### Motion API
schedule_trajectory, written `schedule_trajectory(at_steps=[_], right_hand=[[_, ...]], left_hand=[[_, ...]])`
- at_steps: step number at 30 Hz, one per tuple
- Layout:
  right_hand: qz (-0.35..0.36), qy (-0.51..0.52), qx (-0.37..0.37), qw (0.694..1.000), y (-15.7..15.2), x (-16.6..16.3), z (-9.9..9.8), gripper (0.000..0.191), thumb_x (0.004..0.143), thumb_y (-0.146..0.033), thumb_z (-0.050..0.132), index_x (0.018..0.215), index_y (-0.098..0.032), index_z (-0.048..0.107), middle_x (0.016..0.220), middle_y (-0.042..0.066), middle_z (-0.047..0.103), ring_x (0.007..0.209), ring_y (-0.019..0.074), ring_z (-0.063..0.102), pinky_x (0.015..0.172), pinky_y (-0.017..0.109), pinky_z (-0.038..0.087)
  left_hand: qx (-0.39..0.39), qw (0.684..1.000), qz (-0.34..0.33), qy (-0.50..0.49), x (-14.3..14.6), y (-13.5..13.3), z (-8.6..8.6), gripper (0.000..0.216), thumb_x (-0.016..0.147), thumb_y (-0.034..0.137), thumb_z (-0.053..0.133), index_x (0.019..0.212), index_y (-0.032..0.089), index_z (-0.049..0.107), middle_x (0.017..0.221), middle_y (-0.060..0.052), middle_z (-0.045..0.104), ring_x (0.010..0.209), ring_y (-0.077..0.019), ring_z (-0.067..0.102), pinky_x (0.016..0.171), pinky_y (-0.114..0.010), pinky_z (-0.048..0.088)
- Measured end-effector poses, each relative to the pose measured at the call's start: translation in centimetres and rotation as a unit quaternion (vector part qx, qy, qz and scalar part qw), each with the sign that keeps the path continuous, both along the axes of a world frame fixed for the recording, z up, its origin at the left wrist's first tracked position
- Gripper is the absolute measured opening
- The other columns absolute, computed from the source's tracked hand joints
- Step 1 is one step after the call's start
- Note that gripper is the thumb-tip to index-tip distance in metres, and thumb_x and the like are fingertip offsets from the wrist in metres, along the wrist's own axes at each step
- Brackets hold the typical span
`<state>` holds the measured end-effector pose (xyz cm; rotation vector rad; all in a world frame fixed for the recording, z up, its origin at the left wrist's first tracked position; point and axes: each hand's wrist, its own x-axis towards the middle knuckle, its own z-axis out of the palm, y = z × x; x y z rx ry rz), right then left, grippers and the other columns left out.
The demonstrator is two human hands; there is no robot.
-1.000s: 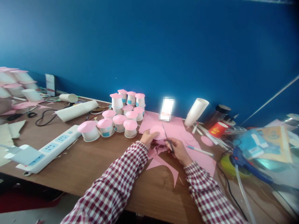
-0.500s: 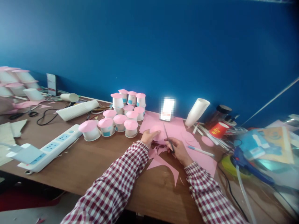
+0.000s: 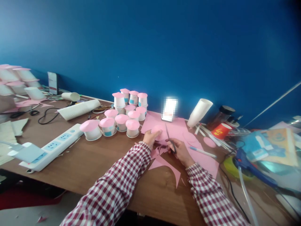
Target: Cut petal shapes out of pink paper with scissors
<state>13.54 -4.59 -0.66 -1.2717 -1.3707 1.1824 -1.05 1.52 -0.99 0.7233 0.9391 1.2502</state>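
Observation:
My left hand [image 3: 150, 138] pinches a rounded piece of pink paper [image 3: 158, 128] between thumb and fingers. In my right hand [image 3: 180, 149] is a pair of scissors [image 3: 168, 135], blades pointing up and away, just right of that paper. Beneath both hands lie pink paper scraps [image 3: 166, 164], one a large curved offcut. Larger pink sheets [image 3: 152, 119] spread behind and to the right, with a cut pink disc [image 3: 189, 137] on them. Left of my hands stand several white paper cups [image 3: 121, 123] topped with pink paper, some stacked.
A white power strip [image 3: 56, 146] with a plugged-in charger lies at left. A lit phone [image 3: 169, 109] leans on the blue wall. To the right are a marker [image 3: 202, 152], a white paper tube [image 3: 199, 112], a red cup [image 3: 221, 131] and a blue glue gun [image 3: 251, 168] with its cable.
Almost nothing differs. The whole view has shifted very slightly, while both hands keep their hold on the paper and the scissors.

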Motion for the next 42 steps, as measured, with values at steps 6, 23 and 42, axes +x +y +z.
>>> schedule_trajectory(at_steps=[6, 23, 42], right_hand=[[0.013, -0.015, 0.016, 1.0, -0.19, -0.18, 0.56, 0.038, 0.079, -0.046, 0.058, 0.096, -0.012, 0.06, 0.059, 0.001, 0.055, 0.046, 0.01, 0.049, 0.032, 0.017, 0.028], [0.011, -0.008, 0.015, 1.0, -0.02, 0.01, 0.24, 0.039, 0.077, -0.046, 0.061, 0.096, -0.013, 0.062, 0.06, 0.001, 0.057, 0.049, 0.0117, 0.051, 0.038, 0.019, 0.035], [0.005, 0.001, 0.011, 1.0, -0.02, 0.06, 0.07, 0.034, 0.076, -0.042, 0.062, 0.095, -0.013, 0.061, 0.059, 0.0, 0.055, 0.049, 0.0115, 0.051, 0.035, 0.018, 0.03]], left_hand=[[0.011, 1.0, 0.011, 0.006, 0.05, 0.04, -0.33, 0.039, 0.053, 0.036, 0.078, 0.075, 0.007, 0.065, 0.063, -0.008, 0.063, 0.054, -0.0161, 0.059, 0.046, -0.027, 0.047], [0.005, 1.0, -0.013, 0.012, -0.1, 0.13, -0.62, 0.041, 0.053, 0.037, 0.079, 0.078, 0.007, 0.066, 0.065, -0.01, 0.065, 0.054, -0.0166, 0.06, 0.048, -0.027, 0.049], [0.008, 1.0, -0.009, 0.028, -0.14, 0.33, -0.89, 0.044, 0.054, 0.039, 0.078, 0.082, 0.007, 0.066, 0.067, -0.01, 0.066, 0.055, -0.0171, 0.06, 0.045, -0.026, 0.047]])
